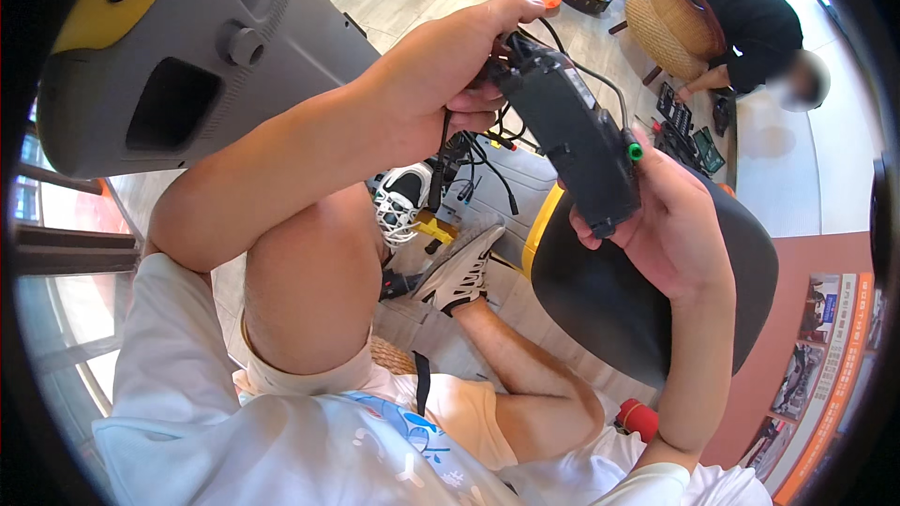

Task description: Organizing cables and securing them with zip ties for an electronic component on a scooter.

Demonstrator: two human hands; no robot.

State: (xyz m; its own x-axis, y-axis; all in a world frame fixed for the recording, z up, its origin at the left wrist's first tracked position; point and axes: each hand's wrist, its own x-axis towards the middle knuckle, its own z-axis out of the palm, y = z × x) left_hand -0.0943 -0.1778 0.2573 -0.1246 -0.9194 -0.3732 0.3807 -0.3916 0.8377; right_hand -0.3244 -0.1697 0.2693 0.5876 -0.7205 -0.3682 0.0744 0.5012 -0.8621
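Note:
Both my hands hold up a long black electronic box with cables coming out of its upper end. My left hand is closed round that upper end and the cables there. My right hand grips the lower end, its thumb beside a green-ringed cable plug. A thin black cable loops from the top of the box down to this plug. Below my left hand hang several loose black cables with plug ends, over a grey and yellow body. The faces of the box under my fingers are hidden.
A large grey and yellow machine shell stands at the left. At the right is a black rounded seat. Farther off, a person in black bends by a wicker chair, reaching toward a tool case. My shoes rest near the cables.

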